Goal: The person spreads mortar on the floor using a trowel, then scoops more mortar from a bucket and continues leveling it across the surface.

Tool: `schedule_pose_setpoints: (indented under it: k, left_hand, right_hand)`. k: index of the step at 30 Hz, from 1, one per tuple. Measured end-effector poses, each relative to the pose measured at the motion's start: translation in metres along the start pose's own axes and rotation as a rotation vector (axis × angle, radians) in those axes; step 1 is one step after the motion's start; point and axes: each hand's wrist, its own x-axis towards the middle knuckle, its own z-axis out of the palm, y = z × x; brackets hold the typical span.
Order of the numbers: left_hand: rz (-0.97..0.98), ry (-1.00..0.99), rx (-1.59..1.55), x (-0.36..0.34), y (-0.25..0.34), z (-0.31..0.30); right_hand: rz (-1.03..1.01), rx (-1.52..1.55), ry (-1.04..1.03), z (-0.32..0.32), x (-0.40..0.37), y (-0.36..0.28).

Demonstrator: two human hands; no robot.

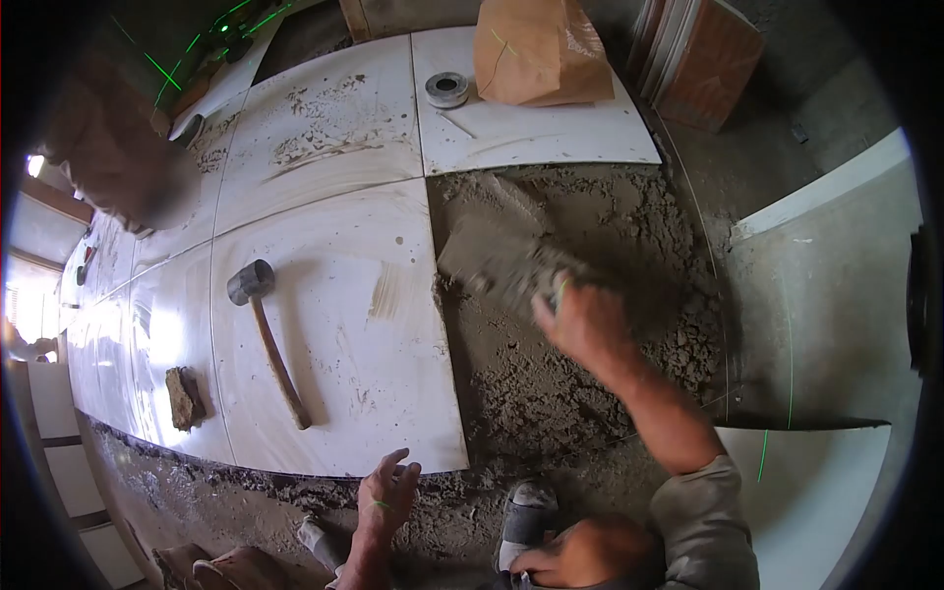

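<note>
A bent knee (590, 553) and a shoe (527, 503) sit lowest in view; just beyond, the left hand (386, 495) is open and empty, fingers loosely curled, at the near edge of a white tile (344, 393); farther out, the right hand (582, 326) grips a trowel (497, 258), its mortar-caked blade running up and left from the fist, low over the grey mortar bed (610, 226) beside the tile; a mallet (267, 344) lies well apart.

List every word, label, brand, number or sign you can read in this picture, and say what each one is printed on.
None can be read.
The brown bag, the roll, the mallet, the white tiles and the trowel in the right hand show no lettering.
The green lines are light, not writing.
</note>
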Motion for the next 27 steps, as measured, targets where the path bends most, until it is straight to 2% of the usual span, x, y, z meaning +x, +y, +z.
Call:
schedule_pose_setpoints:
  k: [2, 5, 9, 11, 12, 13, 16, 18, 20, 21, 23, 24, 26, 27]
  left_hand:
    - [0.037, 0.010, 0.005, 0.001, 0.010, -0.003]
    - [0.042, 0.035, -0.023, -0.001, 0.028, -0.011]
    - [0.073, 0.073, -0.076, -0.003, 0.023, -0.012]
    - [0.079, 0.087, -0.041, -0.004, 0.019, -0.013]
    - [0.078, 0.084, -0.043, -0.006, 0.019, -0.014]
    - [0.051, 0.084, -0.048, -0.007, 0.020, -0.017]
    - [0.037, 0.081, -0.056, -0.008, 0.013, -0.019]
    - [0.050, 0.062, -0.058, -0.008, 0.013, -0.018]
    - [-0.060, 0.021, -0.070, -0.011, 0.020, -0.019]
    - [-0.053, 0.014, -0.064, -0.010, 0.016, -0.017]
    - [0.084, 0.050, 0.050, -0.006, 0.006, -0.012]
    - [0.094, 0.051, 0.056, -0.004, 0.013, -0.013]
    - [-0.017, 0.028, -0.084, -0.004, 0.031, -0.015]
    - [-0.012, 0.025, -0.079, 0.000, 0.030, -0.015]
  right_hand:
    - [-0.120, -0.043, 0.070, 0.019, -0.018, -0.020]
    - [-0.178, -0.050, 0.030, 0.039, -0.025, -0.042]
    - [-0.221, -0.137, 0.113, 0.046, -0.013, -0.042]
    - [0.021, -0.110, -0.032, 0.039, 0.011, -0.035]
    - [0.100, -0.134, 0.041, 0.042, 0.018, -0.027]
    - [0.099, -0.137, 0.044, 0.039, 0.026, -0.016]
    - [0.235, -0.016, 0.151, 0.024, 0.035, -0.002]
    - [0.255, 0.015, 0.136, 0.017, 0.032, -0.014]
    - [0.225, 0.080, 0.089, 0.021, 0.034, -0.027]
    - [0.236, 0.080, 0.091, 0.027, 0.038, -0.031]
    - [0.136, 0.083, 0.057, 0.041, 0.050, -0.034]
    - [0.188, 0.105, -0.007, 0.048, 0.060, -0.030]
    - [0.247, 0.083, 0.019, 0.055, 0.072, -0.013]
    - [0.299, 0.058, 0.032, 0.052, 0.075, -0.005]
